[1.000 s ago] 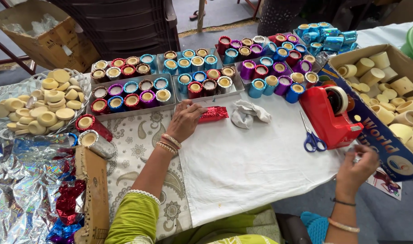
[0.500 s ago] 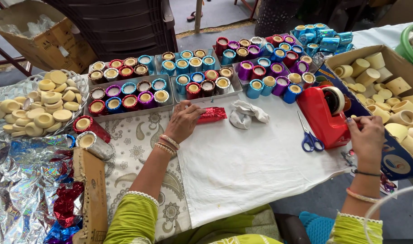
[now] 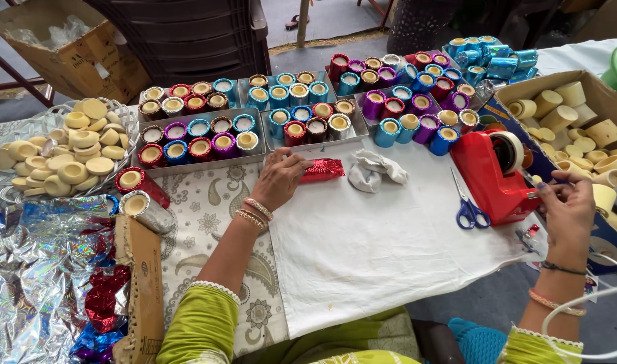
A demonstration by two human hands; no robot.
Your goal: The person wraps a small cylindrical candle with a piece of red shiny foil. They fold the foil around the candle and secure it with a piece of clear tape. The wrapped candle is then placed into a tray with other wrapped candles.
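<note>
My left hand [image 3: 280,177] rests on the white cloth [image 3: 383,243] and holds down a red foil-wrapped roll [image 3: 322,170] lying on its side. My right hand [image 3: 567,205] is at the right, its fingertips pinching the end of the tape at the front of the red tape dispenser [image 3: 495,174]. Blue-handled scissors [image 3: 466,204] lie just left of the dispenser. A crumpled white rag [image 3: 374,169] sits beside the red roll.
Trays of foil-wrapped candle cups [image 3: 207,128] line the far side. A glass dish of bare wax cups [image 3: 59,152] stands at left, above silver foil sheets [image 3: 32,269]. A cardboard box of plain cups [image 3: 578,118] is at right.
My right hand has risen from the lower right edge to the front of the tape dispenser and taken the tape end. My left hand has stayed on the red roll.
</note>
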